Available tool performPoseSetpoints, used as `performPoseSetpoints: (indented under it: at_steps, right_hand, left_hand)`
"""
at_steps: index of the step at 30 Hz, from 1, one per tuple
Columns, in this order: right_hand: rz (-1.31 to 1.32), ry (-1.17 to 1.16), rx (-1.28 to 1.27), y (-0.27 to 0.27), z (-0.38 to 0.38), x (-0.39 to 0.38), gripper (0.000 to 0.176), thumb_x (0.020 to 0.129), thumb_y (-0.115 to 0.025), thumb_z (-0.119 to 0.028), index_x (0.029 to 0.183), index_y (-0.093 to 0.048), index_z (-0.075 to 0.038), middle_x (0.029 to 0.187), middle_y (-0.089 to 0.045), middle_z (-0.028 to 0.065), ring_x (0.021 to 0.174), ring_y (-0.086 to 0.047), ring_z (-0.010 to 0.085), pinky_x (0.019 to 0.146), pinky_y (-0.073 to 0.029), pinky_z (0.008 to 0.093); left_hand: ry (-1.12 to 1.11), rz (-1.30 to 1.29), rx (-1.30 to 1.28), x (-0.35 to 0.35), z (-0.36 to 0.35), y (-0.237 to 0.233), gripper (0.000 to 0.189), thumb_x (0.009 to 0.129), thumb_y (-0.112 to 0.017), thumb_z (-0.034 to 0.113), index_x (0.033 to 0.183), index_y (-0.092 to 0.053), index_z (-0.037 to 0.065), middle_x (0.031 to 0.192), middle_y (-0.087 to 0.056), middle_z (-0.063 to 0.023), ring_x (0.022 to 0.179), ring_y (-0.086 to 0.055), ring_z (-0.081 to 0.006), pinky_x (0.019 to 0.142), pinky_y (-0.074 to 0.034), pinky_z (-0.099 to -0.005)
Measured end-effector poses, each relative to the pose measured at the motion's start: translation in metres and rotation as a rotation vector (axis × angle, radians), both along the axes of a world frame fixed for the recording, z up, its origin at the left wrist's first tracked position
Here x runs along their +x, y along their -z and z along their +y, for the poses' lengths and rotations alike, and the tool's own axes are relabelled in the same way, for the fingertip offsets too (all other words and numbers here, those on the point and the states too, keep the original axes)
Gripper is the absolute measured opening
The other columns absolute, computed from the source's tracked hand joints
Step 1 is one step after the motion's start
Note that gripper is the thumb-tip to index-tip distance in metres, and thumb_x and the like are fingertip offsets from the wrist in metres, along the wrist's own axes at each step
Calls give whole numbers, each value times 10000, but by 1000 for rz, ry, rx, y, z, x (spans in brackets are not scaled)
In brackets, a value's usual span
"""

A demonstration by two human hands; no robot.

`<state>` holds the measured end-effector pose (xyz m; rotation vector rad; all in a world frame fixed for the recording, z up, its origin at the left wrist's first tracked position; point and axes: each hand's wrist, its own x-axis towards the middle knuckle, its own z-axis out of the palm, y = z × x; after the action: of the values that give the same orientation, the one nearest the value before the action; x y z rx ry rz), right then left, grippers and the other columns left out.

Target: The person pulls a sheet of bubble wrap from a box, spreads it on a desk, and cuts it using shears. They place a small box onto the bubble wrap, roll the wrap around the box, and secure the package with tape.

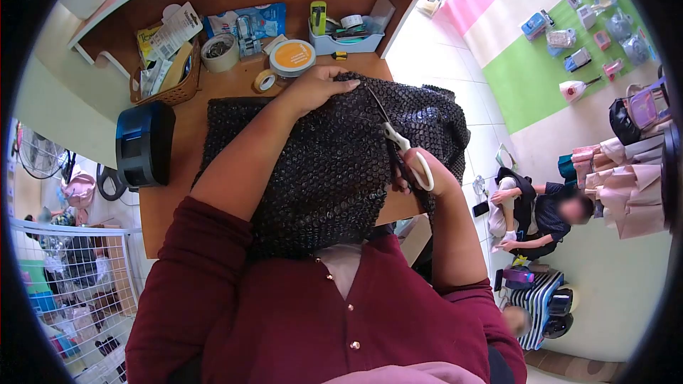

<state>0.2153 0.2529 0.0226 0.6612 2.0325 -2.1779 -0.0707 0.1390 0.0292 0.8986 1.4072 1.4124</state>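
A large sheet of black bubble wrap (306, 171) lies across the desk and reaches up to my chest. My left hand (327, 89) grips its far edge, thumb on top and the fingers partly hidden behind it. White-handled scissors (393, 135) are in my right hand (427, 171), with my fingers through the handle loops. The blades point away from me and to the left, over the bubble wrap close to my left hand. A bunched part of the wrap hangs past the right side of the desk.
On the wooden desk (160, 206) stand a black tape dispenser (145, 144), a wicker basket (186, 89), tape rolls (265, 82), a round orange-lidded tin (293, 55) and a blue organiser (348, 45). A white wire rack (78, 277) is at left. A person (548, 217) sits at right.
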Motion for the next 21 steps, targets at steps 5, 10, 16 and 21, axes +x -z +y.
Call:
performPoseSetpoints:
  at_steps: [5, 10, 16, 21]
  right_hand:
    - [70, -17, -108, 7, 2, 2, 550, 962, -576, -549, 913, -577, -2, 685, -612, 88, 573, -638, 211, 530, -525, 326]
    - [64, 13, -100, 4, -1, 2, 594, 936, -603, -591, 898, -595, 1, 698, -615, 79, 573, -630, 188, 527, -511, 301]
    - [82, -13, -96, 9, 3, 2, 600, 927, -618, -594, 900, -591, 5, 707, -617, 79, 572, -629, 190, 527, -513, 299]
    - [64, 14, -62, 1, -4, 2, 623, 913, -622, -621, 901, -576, 0, 681, -601, 75, 569, -626, 190, 530, -519, 299]
  left_hand:
    - [47, 64, -30, 7, -1, 0, 360, 946, -711, 205, 1209, -649, -33, 1054, -723, -92, 890, -680, -110, 807, -536, -234]
    - [81, 112, -63, 16, -7, -8, 365, 940, -721, 209, 1204, -650, -33, 1038, -723, -73, 883, -670, -96, 804, -533, -232]
    - [83, 79, 17, 17, -6, 2, 391, 926, -732, 223, 1203, -651, -42, 1012, -728, -70, 853, -670, -96, 764, -528, -228]
    - [87, 96, 6, 15, -4, 6, 342, 944, -717, 206, 1183, -647, -27, 1019, -714, -49, 891, -657, -84, 810, -529, -230]
